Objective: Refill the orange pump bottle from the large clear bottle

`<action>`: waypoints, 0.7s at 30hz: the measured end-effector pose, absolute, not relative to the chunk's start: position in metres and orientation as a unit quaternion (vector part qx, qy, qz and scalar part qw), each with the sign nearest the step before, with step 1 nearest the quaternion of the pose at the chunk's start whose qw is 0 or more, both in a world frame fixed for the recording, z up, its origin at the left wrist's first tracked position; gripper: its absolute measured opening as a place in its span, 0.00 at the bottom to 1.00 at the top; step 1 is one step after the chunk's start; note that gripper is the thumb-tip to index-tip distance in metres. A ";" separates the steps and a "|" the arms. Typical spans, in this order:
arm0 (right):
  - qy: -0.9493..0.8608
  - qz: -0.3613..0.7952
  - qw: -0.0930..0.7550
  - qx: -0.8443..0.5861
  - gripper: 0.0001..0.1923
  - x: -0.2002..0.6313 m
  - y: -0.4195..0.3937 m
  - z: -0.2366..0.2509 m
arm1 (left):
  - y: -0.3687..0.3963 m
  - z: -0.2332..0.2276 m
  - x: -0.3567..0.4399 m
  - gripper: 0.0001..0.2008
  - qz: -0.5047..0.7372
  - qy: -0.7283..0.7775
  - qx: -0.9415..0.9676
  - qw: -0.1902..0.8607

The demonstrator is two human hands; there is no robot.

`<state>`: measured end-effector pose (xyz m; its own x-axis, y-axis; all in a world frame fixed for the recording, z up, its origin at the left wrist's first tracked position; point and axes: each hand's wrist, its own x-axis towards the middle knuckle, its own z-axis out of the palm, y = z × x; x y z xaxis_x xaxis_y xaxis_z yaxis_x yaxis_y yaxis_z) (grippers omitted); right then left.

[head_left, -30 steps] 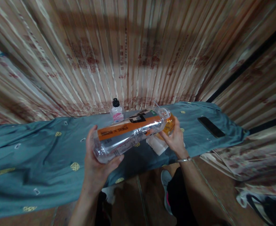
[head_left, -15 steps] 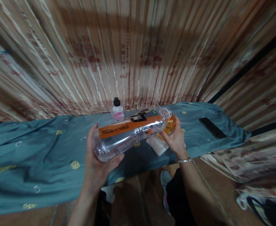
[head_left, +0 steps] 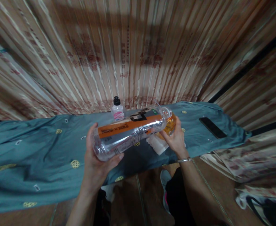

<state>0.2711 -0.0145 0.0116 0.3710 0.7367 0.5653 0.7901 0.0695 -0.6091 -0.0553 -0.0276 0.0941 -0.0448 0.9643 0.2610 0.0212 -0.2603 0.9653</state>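
My left hand [head_left: 96,163] grips the base end of a large clear plastic bottle [head_left: 128,133] with an orange and grey label, held nearly flat above the cloth. Its open neck points right and rests against an orange glass container [head_left: 171,124], around which my right hand [head_left: 175,139] is wrapped. A white folded cloth or paper [head_left: 156,145] lies under the orange container.
A teal cloth with yellow dots [head_left: 34,150] covers the long table. A small clear bottle with a black cap [head_left: 118,111] stands at the back by the striped curtain [head_left: 138,53]. A black phone [head_left: 212,127] lies at the right end. Below are my shoe and the brown floor.
Hardly anything differs; the view has drifted slightly and both hands keep the same hold on the tilted bottle and the orange container.
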 end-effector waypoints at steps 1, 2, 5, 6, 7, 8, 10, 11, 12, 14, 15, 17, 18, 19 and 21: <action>-0.561 -0.029 0.472 -0.680 0.54 0.271 -0.014 0.011 | -0.028 0.094 -0.055 0.58 0.571 0.446 0.553 0.413; -0.560 -0.029 0.473 -0.679 0.54 0.271 -0.014 0.011 | -0.028 0.094 -0.055 0.58 0.573 0.445 0.552 0.411; -0.555 -0.030 0.479 -0.680 0.56 0.271 -0.014 0.011 | -0.027 0.094 -0.054 0.56 0.577 0.442 0.558 0.399; -0.553 -0.029 0.480 -0.681 0.57 0.271 -0.013 0.010 | -0.026 0.094 -0.054 0.56 0.579 0.437 0.563 0.395; -0.551 -0.027 0.479 -0.683 0.57 0.271 -0.013 0.010 | -0.025 0.094 -0.054 0.56 0.583 0.431 0.567 0.390; -0.550 -0.026 0.479 -0.684 0.57 0.272 -0.014 0.010 | -0.024 0.094 -0.054 0.57 0.586 0.428 0.569 0.387; -0.552 -0.023 0.478 -0.683 0.56 0.272 -0.014 0.010 | -0.023 0.093 -0.054 0.57 0.585 0.427 0.570 0.387; -0.552 -0.022 0.479 -0.682 0.55 0.272 -0.014 0.009 | -0.022 0.093 -0.055 0.57 0.585 0.427 0.571 0.387; -0.553 -0.022 0.480 -0.680 0.55 0.272 -0.014 0.009 | -0.022 0.093 -0.055 0.56 0.582 0.428 0.574 0.386; -0.555 -0.019 0.481 -0.679 0.55 0.273 -0.014 0.009 | -0.022 0.092 -0.056 0.57 0.572 0.433 0.583 0.382; -0.555 -0.018 0.481 -0.678 0.55 0.273 -0.014 0.010 | -0.022 0.092 -0.057 0.57 0.570 0.436 0.584 0.379; -0.556 -0.017 0.479 -0.679 0.55 0.273 -0.014 0.010 | -0.023 0.093 -0.056 0.57 0.565 0.447 0.585 0.373; -0.556 -0.016 0.478 -0.680 0.55 0.273 -0.014 0.011 | -0.024 0.094 -0.055 0.57 0.564 0.450 0.585 0.371; -0.555 -0.015 0.477 -0.681 0.55 0.273 -0.014 0.011 | -0.025 0.095 -0.054 0.57 0.565 0.450 0.585 0.370; -0.553 -0.013 0.477 -0.684 0.55 0.272 -0.014 0.012 | -0.028 0.097 -0.051 0.56 0.573 0.448 0.573 0.378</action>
